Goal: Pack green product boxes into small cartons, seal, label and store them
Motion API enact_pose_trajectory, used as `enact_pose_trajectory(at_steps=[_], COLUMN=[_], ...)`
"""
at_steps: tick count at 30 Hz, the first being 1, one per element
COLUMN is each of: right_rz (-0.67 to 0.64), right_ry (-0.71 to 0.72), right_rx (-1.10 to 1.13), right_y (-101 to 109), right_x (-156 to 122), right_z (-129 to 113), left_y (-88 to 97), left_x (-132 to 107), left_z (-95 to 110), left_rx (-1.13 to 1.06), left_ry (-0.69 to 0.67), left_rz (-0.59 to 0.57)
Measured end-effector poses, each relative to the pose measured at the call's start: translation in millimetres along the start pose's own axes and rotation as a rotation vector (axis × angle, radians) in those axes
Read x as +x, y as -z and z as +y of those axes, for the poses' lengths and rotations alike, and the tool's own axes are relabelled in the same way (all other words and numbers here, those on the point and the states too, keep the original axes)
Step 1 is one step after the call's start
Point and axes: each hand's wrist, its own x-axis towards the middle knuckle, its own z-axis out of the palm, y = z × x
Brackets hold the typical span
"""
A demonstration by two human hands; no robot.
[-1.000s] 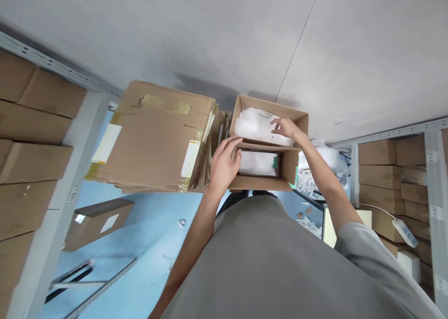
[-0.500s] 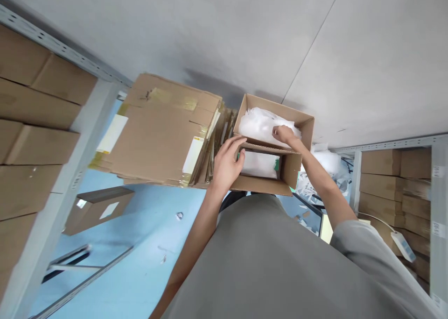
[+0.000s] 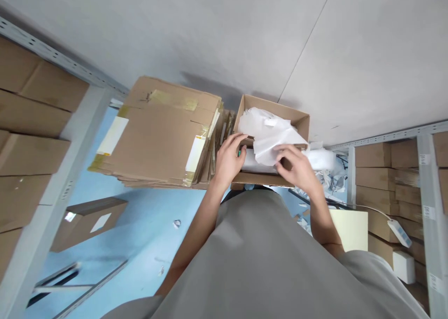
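Two cardboard boxes with upright walls stand one behind the other. A thin white packing sheet (image 3: 269,141) spreads from the far box (image 3: 280,108) across the rim of the near box (image 3: 261,179). My right hand (image 3: 297,167) pinches this sheet by its near right edge between thumb and fingers. At the near box's left end is my left hand (image 3: 229,158), fingers stretched and thumb apart, resting at the rim. Inside the near box lies a white wrapped item (image 3: 250,161), partly covered by the sheet; a bit of green shows beside it.
A stack of flattened cardboard (image 3: 164,132) sits to the left of the boxes. Metal shelves with cartons rise at the left (image 3: 35,109) and right (image 3: 374,179). White wrapping (image 3: 320,159) lies right of the boxes; a closed carton (image 3: 87,221) rests on the blue floor.
My right hand has come from inside the far box toward me, drawing the white sheet over the near box. My left hand has stayed at the near box's left end.
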Motion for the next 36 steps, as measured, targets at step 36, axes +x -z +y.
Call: enact_pose_trajectory(at_steps=[36], right_rz=[-0.254], right_ry=[-0.582], right_rx=[-0.413], right_y=[-91], right_x=[-2], right_z=[-41], left_y=[1.2], left_x=[-3], left_z=[-7], left_rx=[-0.009], left_ry=[-0.069], left_rz=[-0.038])
